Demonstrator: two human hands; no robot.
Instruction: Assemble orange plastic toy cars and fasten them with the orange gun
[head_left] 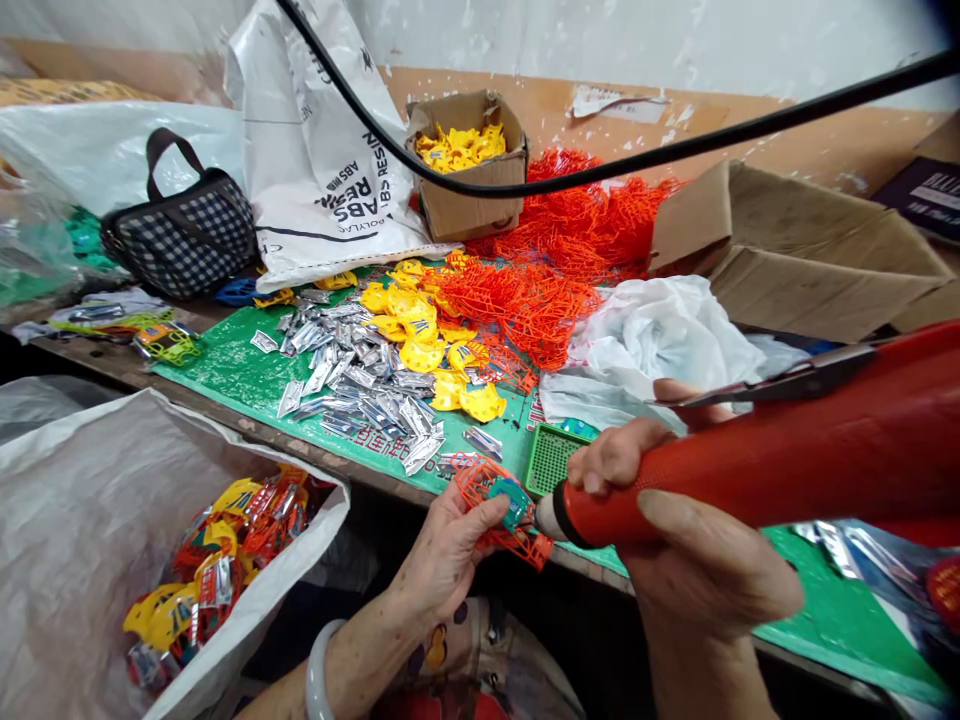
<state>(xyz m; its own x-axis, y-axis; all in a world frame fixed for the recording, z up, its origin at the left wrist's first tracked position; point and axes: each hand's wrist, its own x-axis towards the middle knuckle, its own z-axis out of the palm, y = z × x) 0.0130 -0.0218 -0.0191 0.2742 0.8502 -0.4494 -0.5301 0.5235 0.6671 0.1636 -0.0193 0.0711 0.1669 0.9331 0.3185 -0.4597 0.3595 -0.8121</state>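
My left hand (442,560) pinches an orange-red lattice plastic piece (476,478) between thumb and fingers, in front of the table edge. A teal part (513,500) lies on that piece by my thumb. Wrapped around a red power screwdriver (780,455) is my right hand (705,565), with a dark lever along the tool's top. The pale tip of the tool meets the teal part's right side; the exact contact is hidden. Just behind stands a small green basket (553,456). Silver metal-looking pieces (360,380) and yellow plastic parts (412,315) lie loose beyond.
A white sack (307,490) at the left front holds yellow and red assemblies. At the back are a checked bag (187,235), a printed sack (322,150), a carton of yellow parts (472,205), a red lattice heap (525,290) and an open carton (810,290). A black cable (480,188) crosses above.
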